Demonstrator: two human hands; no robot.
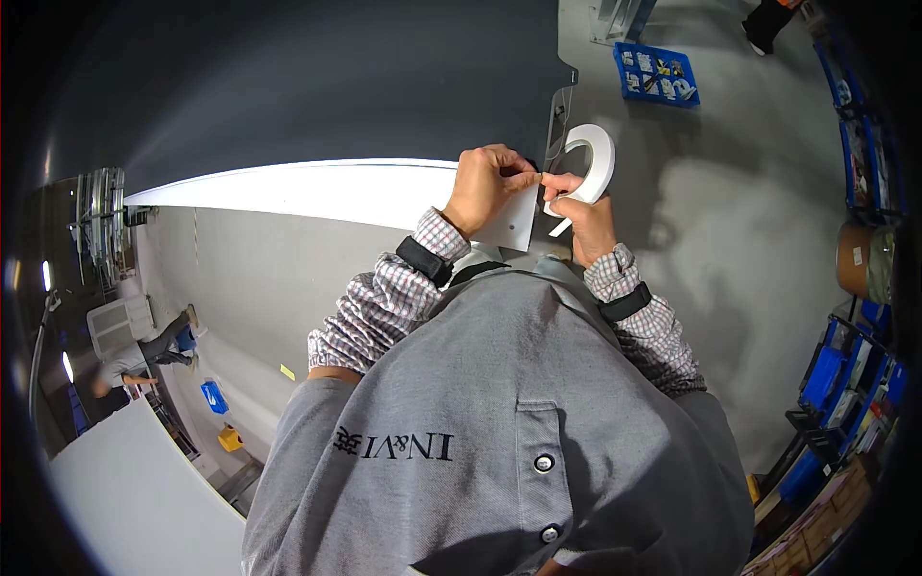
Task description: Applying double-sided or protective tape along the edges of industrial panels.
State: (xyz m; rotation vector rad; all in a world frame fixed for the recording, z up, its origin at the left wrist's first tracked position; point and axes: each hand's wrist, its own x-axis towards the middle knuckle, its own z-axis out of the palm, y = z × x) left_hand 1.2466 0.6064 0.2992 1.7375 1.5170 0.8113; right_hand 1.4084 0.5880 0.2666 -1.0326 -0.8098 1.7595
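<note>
A white roll of tape [599, 158] hangs on my right hand [588, 219], whose fingers are closed round its lower side. A short loose end of tape sticks out below the roll. My left hand [483, 192] is closed in a pinch, its fingertips meeting those of the right hand; what lies between them is too small to make out. Both hands are at the near right corner of a large dark grey panel [365, 86]. Along the panel's near side runs a bright white strip [317, 192], and its right end, with a small dark hole, shows beneath my left hand.
A blue compartment tray [657, 75] of small parts lies beyond the roll. Shelves with blue bins [826, 370] line the right side. At left are a seated person [144, 355], a white tabletop [144, 490], and small blue [214, 396] and yellow bins [230, 439]. Another person's leg [765, 24] shows at top right.
</note>
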